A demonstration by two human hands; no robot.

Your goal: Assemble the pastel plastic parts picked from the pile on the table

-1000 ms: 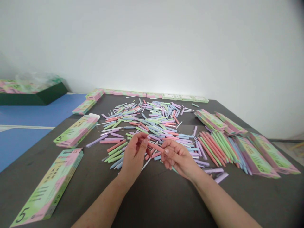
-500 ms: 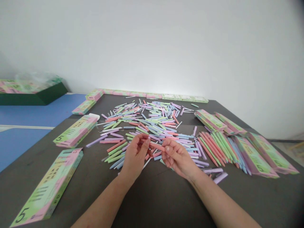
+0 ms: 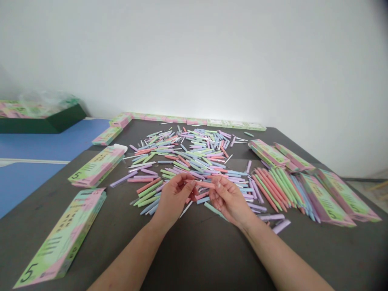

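Observation:
A coral-pink pen [image 3: 205, 184] is held level between my two hands, above the near edge of a wide heap of loose pens [image 3: 194, 161]. The fingers of my left hand [image 3: 176, 195] close on its left end, and that tip is hidden behind them. My right hand [image 3: 227, 198] pinches the right end between thumb and fingers. Just under the right hand lies a pale green pen [image 3: 214, 211]. A thin white stick [image 3: 186, 209] lies on the table between the hands. To the right, pens sorted by colour lie side by side, among them coral pens [image 3: 269, 189] and green pens [image 3: 286, 186].
Printed boxes marked 5 lie at the left [image 3: 60, 238] and right [image 3: 327, 198] of the dark table [image 3: 194, 258]. Further boxes [image 3: 176, 119] line its back edge. A dark green tray [image 3: 45, 123] with boxes and clear plastic rests on a blue table [image 3: 54, 141].
The coral pen, which slanted down to the right, is now nearly level. My right hand has risen slightly, leaving more of the pale green pen beneath it in view.

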